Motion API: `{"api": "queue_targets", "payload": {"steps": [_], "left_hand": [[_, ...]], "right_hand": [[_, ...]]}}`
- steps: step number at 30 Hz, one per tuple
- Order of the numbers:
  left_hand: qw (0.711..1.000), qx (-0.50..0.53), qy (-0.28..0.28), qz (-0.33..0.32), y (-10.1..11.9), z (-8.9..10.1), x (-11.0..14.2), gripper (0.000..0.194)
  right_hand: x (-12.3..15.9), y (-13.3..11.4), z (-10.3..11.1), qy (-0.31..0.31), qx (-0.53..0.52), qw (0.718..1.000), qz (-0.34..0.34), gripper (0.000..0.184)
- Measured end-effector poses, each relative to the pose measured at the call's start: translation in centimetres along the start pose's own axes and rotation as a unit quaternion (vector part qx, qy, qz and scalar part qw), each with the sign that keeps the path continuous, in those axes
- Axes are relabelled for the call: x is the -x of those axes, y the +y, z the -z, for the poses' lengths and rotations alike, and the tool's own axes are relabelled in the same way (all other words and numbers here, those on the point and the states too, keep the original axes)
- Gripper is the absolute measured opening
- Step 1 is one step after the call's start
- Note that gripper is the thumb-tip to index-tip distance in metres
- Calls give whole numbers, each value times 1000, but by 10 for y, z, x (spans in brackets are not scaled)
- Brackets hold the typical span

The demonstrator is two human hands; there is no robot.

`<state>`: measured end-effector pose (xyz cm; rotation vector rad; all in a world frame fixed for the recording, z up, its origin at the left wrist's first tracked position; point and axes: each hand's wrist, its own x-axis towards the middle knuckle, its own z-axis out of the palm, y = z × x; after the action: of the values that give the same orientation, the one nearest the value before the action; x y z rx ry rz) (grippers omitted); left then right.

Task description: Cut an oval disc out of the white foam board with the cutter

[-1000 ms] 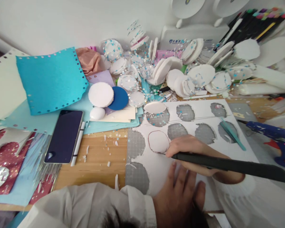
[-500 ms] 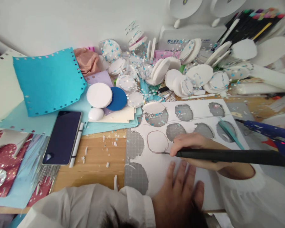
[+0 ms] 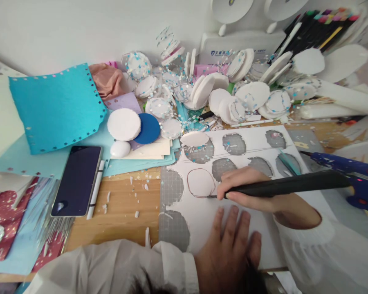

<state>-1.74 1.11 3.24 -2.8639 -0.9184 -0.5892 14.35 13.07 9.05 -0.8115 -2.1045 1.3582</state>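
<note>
The black tool point(image 3: 285, 185) has swung its rear end away, the right hand point(image 3: 250, 176) pinching it, tip beside the drawn circle point(image 3: 200, 182), the left hand point(image 3: 228, 247) flat, slightly spread on the white sheet point(image 3: 199, 218).

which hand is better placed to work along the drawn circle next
Probably the right hand: it grips the black tool, tip near the drawn circle. The left hand lies spread on the white sheet.

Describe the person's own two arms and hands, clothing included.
The bare left hand wears no glove; its creased white cloth left sleeve ends in a flat cuff. The bare right hand emerges from a loose white cloth right sleeve, gathered around its wide opening.
</note>
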Motion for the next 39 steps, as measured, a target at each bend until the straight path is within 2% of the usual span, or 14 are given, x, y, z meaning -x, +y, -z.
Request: {"api": "queue_targets", "payload": {"steps": [3,5,6,8,10,11,14,16,18,22,27,29,33,39], "left_hand": [[1000,2,6,2,-1,2,-1,33],[1000,1,5,0,-2,2,-2,32],[1000,0,3,1,-2,2,-3,32],[1000,-1,7,7,-1,3,-4,30],[1000,-1,16,16,-1,3,-5,27],[1000,-1,20,18,-1,3,-6,27],[1000,-4,18,7,-4,5,-7,27],[1000,-11,12,-9,-6,7,-8,27],[1000,-21,9,-18,-8,9,-9,28],[999,-45,8,-30,-7,10,-8,31],[994,-99,19,-53,-6,11,-7,33],[990,-119,6,-70,-8,13,-8,33],[982,-151,-25,-109,-11,20,-10,36],[974,-180,-67,-122,-9,21,-7,40]], "right_hand": [[-1,0,2,-17,-14,1000,-5,20],[-1,0,4,-13,-34,998,-42,18],[0,0,5,8,-51,996,-67,17],[1,1,8,96,-107,984,-108,17],[3,2,12,174,-192,957,-127,19],[4,3,13,184,-238,944,-133,22],[4,8,11,122,-332,923,-154,34],[1,11,6,113,-348,917,-160,36],[-4,14,2,172,-353,907,-155,33],[-10,13,-1,309,-384,861,-122,28],[-11,11,-1,383,-420,812,-132,34],[-12,14,-1,375,-426,809,-151,32],[-20,21,3,354,-409,830,-136,34],[-24,28,9,401,-381,829,-81,36]]}}
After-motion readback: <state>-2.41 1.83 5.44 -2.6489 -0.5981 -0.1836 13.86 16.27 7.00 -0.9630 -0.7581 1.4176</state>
